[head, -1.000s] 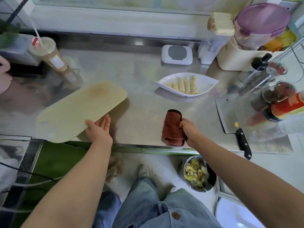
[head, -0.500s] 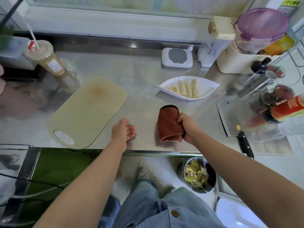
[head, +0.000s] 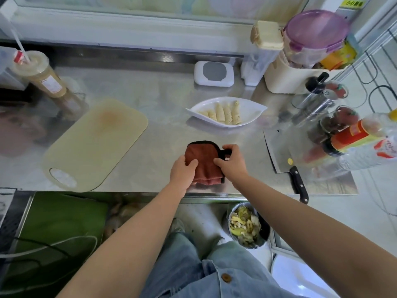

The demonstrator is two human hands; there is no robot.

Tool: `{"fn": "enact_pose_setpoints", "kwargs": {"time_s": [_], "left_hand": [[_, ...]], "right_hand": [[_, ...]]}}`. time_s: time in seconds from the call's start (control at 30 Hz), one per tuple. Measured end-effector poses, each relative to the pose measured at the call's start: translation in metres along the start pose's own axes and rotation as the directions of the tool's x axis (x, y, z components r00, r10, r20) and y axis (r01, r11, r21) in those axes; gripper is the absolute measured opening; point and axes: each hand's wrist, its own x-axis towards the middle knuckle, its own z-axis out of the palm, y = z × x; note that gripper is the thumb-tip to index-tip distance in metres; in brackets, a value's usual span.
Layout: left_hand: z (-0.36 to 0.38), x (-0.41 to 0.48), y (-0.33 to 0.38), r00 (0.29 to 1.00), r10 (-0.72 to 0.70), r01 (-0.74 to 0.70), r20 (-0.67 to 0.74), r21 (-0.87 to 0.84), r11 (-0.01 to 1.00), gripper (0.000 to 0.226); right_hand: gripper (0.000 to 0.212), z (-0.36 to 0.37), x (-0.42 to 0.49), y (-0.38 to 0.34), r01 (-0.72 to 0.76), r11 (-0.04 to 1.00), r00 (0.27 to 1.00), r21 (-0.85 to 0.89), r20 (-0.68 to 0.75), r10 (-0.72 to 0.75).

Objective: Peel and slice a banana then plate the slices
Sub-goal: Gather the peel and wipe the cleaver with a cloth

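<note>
Banana slices (head: 223,114) lie plated in the white dish (head: 251,112), far of our hands; left hand (head: 182,172) and right hand (head: 232,163) both grip the folded cloth (head: 202,160) on the bench (head: 150,160).

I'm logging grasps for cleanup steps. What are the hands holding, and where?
Both hold the folded red-brown cloth: left hand on its left edge, right hand on its right edge.

Both hands grip a folded red-brown cloth (head: 203,161) on the steel counter (head: 154,100): left hand (head: 182,172) at its left edge, right hand (head: 231,163) at its right. Beyond the cloth: white dish (head: 251,108) holding banana slices (head: 223,112). Left: cutting board (head: 94,143). Right: cleaver (head: 279,153).
</note>
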Motion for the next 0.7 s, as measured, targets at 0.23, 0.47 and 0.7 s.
{"fn": "enact_pose_setpoints", "kwargs": {"time_s": [0.23, 0.47, 0.7], "left_hand": [[0.006, -0.007, -0.015, 0.909, 0.413, -0.225, -0.052, 0.774, 0.593, 0.054], [0.054, 0.008, -0.047, 0.909, 0.274, -0.383, 0.314, 0.889, 0.25, 0.085], [0.078, 0.019, -0.041, 0.946, 0.316, -0.192, 0.07, 0.907, 0.374, 0.074]], "right_hand": [[0.039, -0.037, 0.008, 0.038, 0.086, 0.935, 0.996, -0.344, 0.03, -0.08], [0.048, -0.107, 0.009, 0.089, -0.084, 0.776, 0.943, -0.625, -0.302, -0.141], [0.049, -0.163, 0.007, 0.122, -0.213, 0.771, 0.939, -0.6, -0.345, -0.009]]}}
